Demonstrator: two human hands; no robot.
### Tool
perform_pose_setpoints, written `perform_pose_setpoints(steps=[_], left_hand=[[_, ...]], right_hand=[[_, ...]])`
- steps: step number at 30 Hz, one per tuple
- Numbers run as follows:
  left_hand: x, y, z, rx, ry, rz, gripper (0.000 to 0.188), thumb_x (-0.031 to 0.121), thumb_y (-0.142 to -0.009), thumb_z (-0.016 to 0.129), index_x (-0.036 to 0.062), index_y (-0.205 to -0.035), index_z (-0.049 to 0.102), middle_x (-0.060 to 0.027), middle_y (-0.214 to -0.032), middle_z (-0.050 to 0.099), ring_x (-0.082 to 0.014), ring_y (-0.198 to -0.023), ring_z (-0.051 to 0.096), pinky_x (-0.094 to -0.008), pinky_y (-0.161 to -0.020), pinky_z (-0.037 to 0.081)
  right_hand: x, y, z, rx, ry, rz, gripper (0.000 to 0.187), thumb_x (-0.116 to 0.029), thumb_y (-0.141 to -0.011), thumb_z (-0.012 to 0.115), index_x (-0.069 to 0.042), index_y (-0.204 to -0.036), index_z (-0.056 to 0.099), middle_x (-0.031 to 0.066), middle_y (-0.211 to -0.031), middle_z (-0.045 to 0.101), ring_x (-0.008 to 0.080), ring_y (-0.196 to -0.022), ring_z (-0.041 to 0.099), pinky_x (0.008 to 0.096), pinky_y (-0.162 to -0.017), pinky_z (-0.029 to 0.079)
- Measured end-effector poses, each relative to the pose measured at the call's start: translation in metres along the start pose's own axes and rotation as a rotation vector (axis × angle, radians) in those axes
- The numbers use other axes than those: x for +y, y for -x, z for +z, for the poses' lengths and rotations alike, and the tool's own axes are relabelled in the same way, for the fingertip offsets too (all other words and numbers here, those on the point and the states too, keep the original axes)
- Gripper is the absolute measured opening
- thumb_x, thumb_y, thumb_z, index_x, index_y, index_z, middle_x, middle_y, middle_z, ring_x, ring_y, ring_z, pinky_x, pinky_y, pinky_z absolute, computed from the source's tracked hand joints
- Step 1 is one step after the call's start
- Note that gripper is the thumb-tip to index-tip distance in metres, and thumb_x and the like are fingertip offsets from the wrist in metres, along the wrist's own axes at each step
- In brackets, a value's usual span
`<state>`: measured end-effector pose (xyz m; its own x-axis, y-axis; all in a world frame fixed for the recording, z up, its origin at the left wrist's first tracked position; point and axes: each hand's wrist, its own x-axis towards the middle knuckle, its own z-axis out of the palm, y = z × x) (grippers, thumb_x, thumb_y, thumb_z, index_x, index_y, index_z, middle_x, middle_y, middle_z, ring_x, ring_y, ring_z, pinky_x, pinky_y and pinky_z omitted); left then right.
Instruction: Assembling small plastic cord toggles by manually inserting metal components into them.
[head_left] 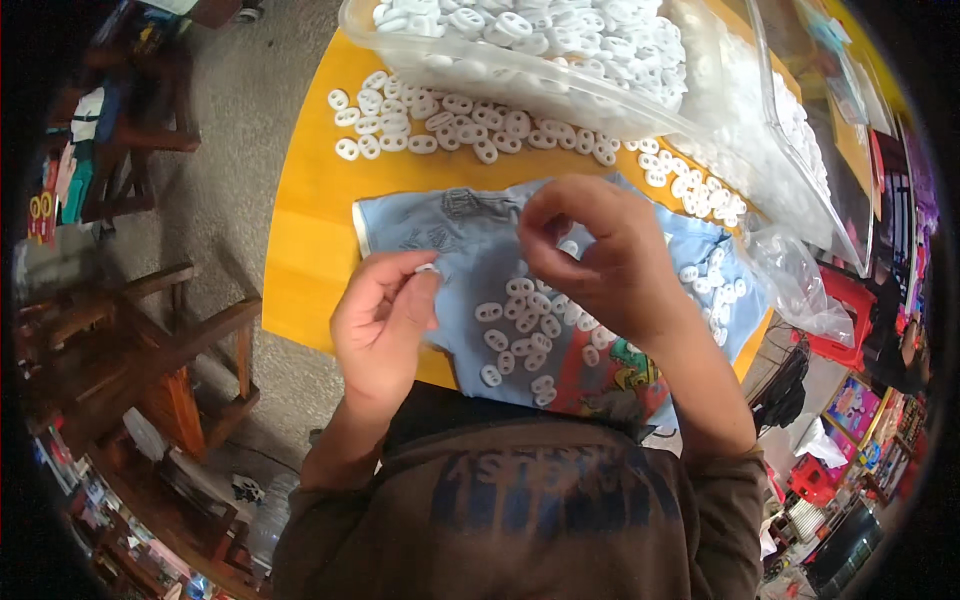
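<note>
My left hand [380,325] is closed, with a small white plastic piece [427,268] pinched between thumb and fingertips. Over the blue printed cloth [465,240], my right hand [600,250] is raised with thumb and forefinger curled together in a ring. Whatever may be between those fingertips is too small or hidden to make out. Loose white oval pieces with two holes [525,320] lie scattered on the cloth, below and between the hands. More of them [718,290] are on the cloth's right part.
A clear plastic tub [560,75] heaped with the same pieces stands at the far side of the yellow table [305,240]. Rows of pieces [400,120] lie before it. Right of it are another filled clear container [800,190] and a plastic bag [800,285]. Wooden stools [180,400] stand left.
</note>
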<state>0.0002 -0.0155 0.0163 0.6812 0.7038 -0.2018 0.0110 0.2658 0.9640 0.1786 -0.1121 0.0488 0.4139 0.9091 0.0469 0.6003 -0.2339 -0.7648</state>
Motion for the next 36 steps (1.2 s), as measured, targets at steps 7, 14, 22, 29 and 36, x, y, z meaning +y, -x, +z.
perform_pose_setpoints(steps=[7, 14, 22, 29, 36], left_hand=[[0.037, 0.011, 0.037, -0.211, -0.053, 0.046, 0.018, -0.004, -0.083, 0.053, -0.0029, -0.1, 0.058, -0.0049, -0.09, 0.052, -0.0064, -0.064, 0.047, -0.0166, -0.057, 0.039], [0.043, 0.013, 0.078, -0.463, -0.311, 0.266, 0.027, -0.01, -0.073, 0.057, 0.0027, -0.096, 0.062, -0.0051, -0.078, 0.055, -0.0124, -0.061, 0.05, -0.0223, -0.056, 0.04], [0.044, 0.025, 0.108, -0.571, -0.35, 0.24, 0.015, -0.008, -0.073, 0.059, 0.0027, -0.084, 0.058, -0.0048, -0.076, 0.054, -0.0109, -0.059, 0.053, -0.0217, -0.053, 0.042], [0.036, 0.034, 0.122, -0.52, -0.385, 0.308, 0.014, -0.005, -0.075, 0.059, 0.0036, -0.086, 0.057, -0.0047, -0.078, 0.053, -0.0108, -0.064, 0.051, -0.0217, -0.055, 0.041], [0.039, 0.039, 0.132, -0.572, -0.304, 0.212, 0.014, -0.001, -0.08, 0.057, 0.0018, -0.093, 0.057, -0.005, -0.083, 0.054, -0.009, -0.064, 0.052, -0.0198, -0.056, 0.043]], right_hand=[[-0.014, 0.055, -0.021, 0.135, -0.957, 0.273, 0.02, 0.007, -0.077, 0.06, 0.0, -0.092, 0.048, 0.0113, -0.085, 0.06, 0.014, -0.076, 0.058, 0.0243, -0.066, 0.048], [-0.017, 0.097, -0.039, 0.155, -1.105, 0.347, 0.023, 0.003, -0.078, 0.063, -0.004, -0.095, 0.048, 0.0028, -0.081, 0.059, 0.0058, -0.075, 0.057, 0.0175, -0.059, 0.044], [-0.004, 0.126, -0.057, 0.086, -1.243, 0.412, 0.028, 0.006, -0.075, 0.064, -0.003, -0.096, 0.048, 0.0066, -0.089, 0.06, 0.0117, -0.082, 0.059, 0.023, -0.07, 0.049], [-0.003, 0.144, -0.051, 0.159, -1.242, 0.326, 0.018, -0.005, -0.08, 0.063, -0.001, -0.097, 0.058, 0.0027, -0.084, 0.057, 0.0052, -0.07, 0.053, 0.0187, -0.058, 0.044], [0.0, 0.153, -0.05, 0.26, -1.446, 0.375, 0.011, -0.005, -0.084, 0.059, 0.002, -0.092, 0.06, 0.0042, -0.075, 0.059, 0.0082, -0.066, 0.054, 0.0213, -0.059, 0.044]])
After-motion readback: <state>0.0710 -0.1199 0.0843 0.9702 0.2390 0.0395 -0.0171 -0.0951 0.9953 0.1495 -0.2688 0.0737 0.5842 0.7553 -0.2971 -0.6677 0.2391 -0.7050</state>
